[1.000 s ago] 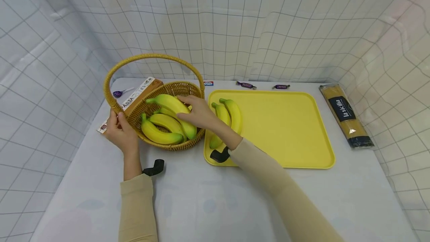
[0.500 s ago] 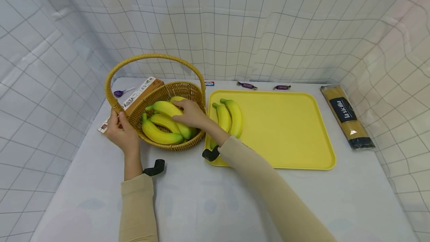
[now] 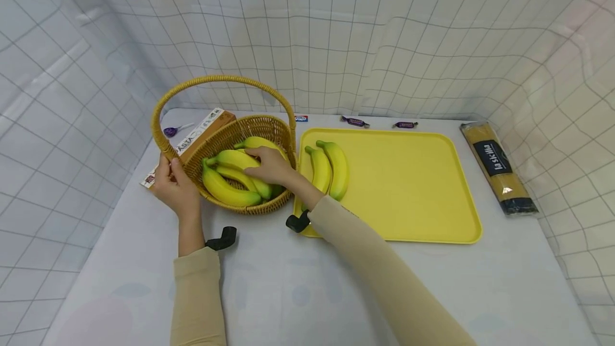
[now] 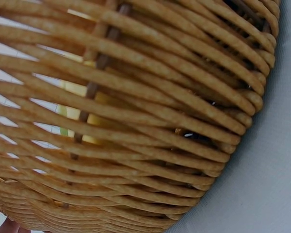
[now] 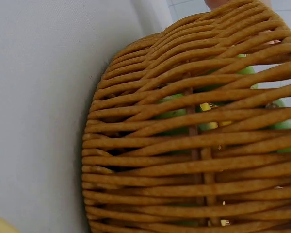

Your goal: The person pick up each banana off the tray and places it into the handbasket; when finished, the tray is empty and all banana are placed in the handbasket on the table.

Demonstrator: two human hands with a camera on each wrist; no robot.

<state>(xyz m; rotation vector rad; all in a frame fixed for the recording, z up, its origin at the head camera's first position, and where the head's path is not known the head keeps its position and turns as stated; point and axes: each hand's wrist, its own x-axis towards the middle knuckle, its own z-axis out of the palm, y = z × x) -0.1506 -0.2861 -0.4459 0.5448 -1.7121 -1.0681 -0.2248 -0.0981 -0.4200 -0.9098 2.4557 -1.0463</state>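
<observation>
In the head view, my left hand (image 3: 176, 188) grips the wicker basket (image 3: 261, 123) at its left side, where the arched handle meets the rim. My right hand (image 3: 273, 167) reaches inside over the right rim, thumb and fingers around a yellow banana (image 3: 234, 158) that lies on top of others. Another banana (image 3: 261, 142) rests behind those fingers, and one more (image 3: 226, 189) curves along the front. Both wrist views are filled by woven basket wall (image 4: 136, 121), with yellow and green showing through the gaps.
Right of the basket is a yellow tray (image 3: 403, 186) with two bananas (image 3: 339, 170) at its left end. A pasta box (image 3: 199, 133) and a lollipop (image 3: 170, 132) lie at left. Wrapped candies (image 3: 355, 122) line the back; a spaghetti packet (image 3: 497, 167) lies far right.
My right hand has lowered the banana into the basket and moved slightly left. The banana behind its fingers has come into view. My left hand has kept its grip.
</observation>
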